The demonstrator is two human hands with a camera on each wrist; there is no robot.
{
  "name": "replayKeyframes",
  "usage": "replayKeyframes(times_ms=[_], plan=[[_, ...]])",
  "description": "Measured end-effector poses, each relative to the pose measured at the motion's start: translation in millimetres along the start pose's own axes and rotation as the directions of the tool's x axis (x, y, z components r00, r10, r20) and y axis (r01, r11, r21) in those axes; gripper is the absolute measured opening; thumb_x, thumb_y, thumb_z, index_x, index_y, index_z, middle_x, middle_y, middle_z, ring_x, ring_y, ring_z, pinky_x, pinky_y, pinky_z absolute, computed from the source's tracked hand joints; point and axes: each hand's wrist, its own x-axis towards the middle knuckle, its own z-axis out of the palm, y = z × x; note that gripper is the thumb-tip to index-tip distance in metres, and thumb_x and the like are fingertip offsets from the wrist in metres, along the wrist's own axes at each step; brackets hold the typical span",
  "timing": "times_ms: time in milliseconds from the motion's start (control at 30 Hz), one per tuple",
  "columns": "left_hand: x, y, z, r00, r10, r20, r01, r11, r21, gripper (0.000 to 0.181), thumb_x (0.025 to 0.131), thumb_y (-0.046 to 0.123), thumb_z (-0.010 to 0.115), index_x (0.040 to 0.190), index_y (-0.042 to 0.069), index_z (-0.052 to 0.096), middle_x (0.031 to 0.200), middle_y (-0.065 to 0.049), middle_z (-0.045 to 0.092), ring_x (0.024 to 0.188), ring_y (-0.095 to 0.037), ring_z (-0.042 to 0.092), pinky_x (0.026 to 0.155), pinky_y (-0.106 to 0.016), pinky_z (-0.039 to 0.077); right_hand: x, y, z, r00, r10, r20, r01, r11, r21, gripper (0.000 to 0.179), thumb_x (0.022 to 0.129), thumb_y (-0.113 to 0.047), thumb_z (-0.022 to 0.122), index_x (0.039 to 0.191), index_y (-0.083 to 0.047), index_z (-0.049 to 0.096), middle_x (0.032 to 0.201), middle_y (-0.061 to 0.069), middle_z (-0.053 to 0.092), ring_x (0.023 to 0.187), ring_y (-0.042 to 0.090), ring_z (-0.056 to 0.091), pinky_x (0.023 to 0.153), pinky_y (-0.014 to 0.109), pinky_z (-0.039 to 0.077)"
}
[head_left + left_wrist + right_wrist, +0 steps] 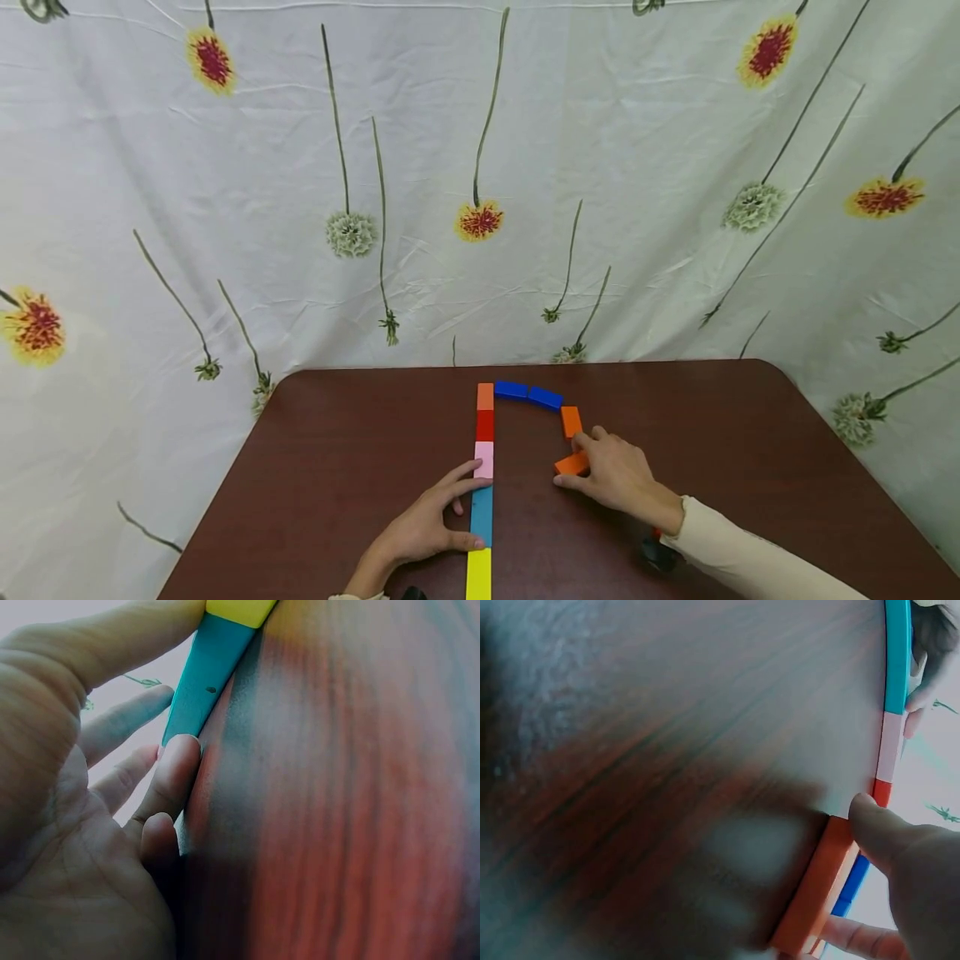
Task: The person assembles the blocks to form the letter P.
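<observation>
A straight row of blocks runs front to back: yellow, teal, pink, red and orange-red. My left hand rests against its left side, thumb near the yellow–teal joint and fingertips near the teal–pink joint. My right hand pinches an orange block between thumb and fingers, low at the table; the right wrist view shows this orange block up close. Just behind it lies another orange block. Two blue blocks curve from the row's far end towards it.
All the blocks lie on a dark brown table with rounded far corners. Behind it hangs a white flower-print cloth. Something dark with a bit of red shows beneath the right wrist.
</observation>
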Motion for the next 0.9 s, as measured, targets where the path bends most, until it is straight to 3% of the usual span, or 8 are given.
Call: replayKeyframes(times_ms=[100,200,267,333,400,500,633,900], plan=[[0.3,-0.1,0.9,1.000,0.003,0.001,-0.003,1.000,0.000,0.071,0.082,0.032,0.084,0.145,0.019,0.054,0.163,-0.005,0.028,0.098,-0.012,0.047,0.080,-0.024,0.042,-0.5,3.8,-4.5,1.000,-0.030,-0.001,0.030,0.999,0.013,0.056,0.078,-0.063,0.075,0.110,-0.018,0.066,0.087,-0.001,0.053,0.062,0.012,0.046,0.047,0.028,0.038],[0.7,-0.3,1.5,1.000,0.004,0.002,-0.004,1.000,-0.007,0.071,0.082,0.032,0.084,0.145,0.020,0.054,0.163,-0.005,0.028,0.099,-0.012,0.047,0.080,-0.023,0.041,2.1,13.7,-14.2,0.986,-0.168,0.011,0.165,0.977,0.133,0.047,0.084,-0.051,0.076,0.113,-0.015,0.066,0.099,0.000,0.060,0.078,0.016,0.057,0.061,0.031,0.049],[0.9,-0.7,1.4,1.000,0.002,0.002,-0.002,1.000,-0.012,0.071,0.082,0.031,0.084,0.145,0.020,0.054,0.163,-0.005,0.028,0.099,-0.013,0.047,0.080,-0.023,0.041,5.6,21.4,-20.9,0.953,-0.300,0.030,0.284,0.926,0.250,0.035,0.087,-0.037,0.078,0.110,-0.014,0.066,0.106,0.001,0.064,0.091,0.020,0.059,0.076,0.035,0.050],[0.8,-1.3,1.0,1.000,-0.002,0.003,0.002,1.000,-0.016,0.070,0.082,0.031,0.084,0.145,0.020,0.054,0.163,-0.005,0.028,0.100,-0.013,0.047,0.080,-0.024,0.041,10.4,28.6,-24.2,0.908,-0.415,0.051,0.372,0.856,0.359,0.027,0.088,-0.025,0.079,0.108,-0.012,0.066,0.107,0.001,0.067,0.098,0.022,0.060,0.091,0.041,0.047],[0.6,-2.0,0.9,1.000,-0.004,0.005,0.004,1.000,-0.019,0.070,0.082,0.031,0.084,0.145,0.020,0.054,0.163,-0.005,0.028,0.100,-0.013,0.047,0.080,-0.024,0.041,14.5,33.4,-25.3,0.876,-0.475,0.078,0.400,0.809,0.431,0.021,0.087,-0.017,0.079,0.104,-0.013,0.067,0.110,0.000,0.068,0.100,0.020,0.059,0.097,0.047,0.042],[0.2,-2.6,0.1,1.000,-0.004,0.006,0.005,1.000,-0.014,0.071,0.082,0.032,0.084,0.145,0.020,0.054,0.163,-0.005,0.027,0.100,-0.013,0.047,0.081,-0.024,0.041,19.6,37.7,-22.8,0.851,-0.513,0.112,0.400,0.772,0.493,0.018,0.087,-0.008,0.077,0.100,-0.013,0.066,0.114,0.002,0.068,0.101,0.018,0.060,0.099,0.047,0.044],[-0.4,-2.7,-0.2,1.000,0.000,0.005,0.000,1.000,-0.006,0.072,0.082,0.033,0.084,0.145,0.019,0.054,0.163,-0.006,0.027,0.099,-0.012,0.047,0.080,-0.024,0.041,22.8,38.7,-16.6,0.841,-0.520,0.151,0.382,0.767,0.516,0.019,0.086,0.002,0.074,0.094,-0.012,0.065,0.117,0.004,0.068,0.105,0.019,0.061,0.092,0.037,0.051],[-0.6,-1.4,-0.4,1.000,0.001,0.004,-0.001,1.000,-0.008,0.071,0.082,0.032,0.084,0.145,0.019,0.054,0.163,-0.005,0.028,0.099,-0.013,0.047,0.080,-0.024,0.041,24.3,35.0,-8.8,0.856,-0.502,0.127,0.416,0.813,0.408,0.023,0.084,0.006,0.074,0.090,-0.015,0.065,0.113,0.002,0.068,0.093,0.012,0.057,0.082,0.027,0.050]])
